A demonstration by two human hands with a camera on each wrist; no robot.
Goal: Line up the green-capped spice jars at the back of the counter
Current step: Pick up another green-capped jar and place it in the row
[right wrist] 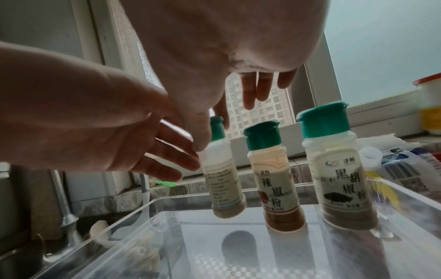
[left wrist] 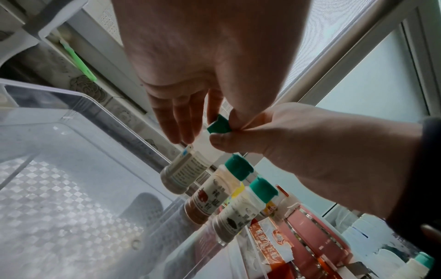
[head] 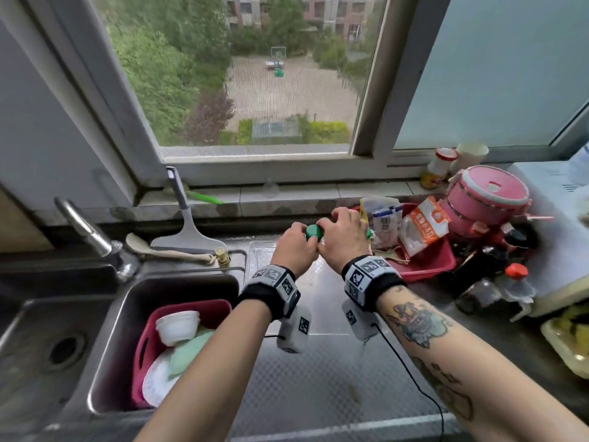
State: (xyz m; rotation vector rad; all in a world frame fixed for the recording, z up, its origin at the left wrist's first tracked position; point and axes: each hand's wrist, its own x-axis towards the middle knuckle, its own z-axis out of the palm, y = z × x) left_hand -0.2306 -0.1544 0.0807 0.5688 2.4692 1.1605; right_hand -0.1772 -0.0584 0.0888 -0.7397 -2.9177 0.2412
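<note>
Your left hand and right hand meet on one jar: the fingers of your left hand pinch its green cap, and your right thumb and forefinger pinch it too, the other right fingers straight. The jar hangs tilted under your fingers, its base lifted above the clear tray. Just right of your fingers, the red-powder jar and the dark-powder jar stand upright at the back of the tabletop.
</note>
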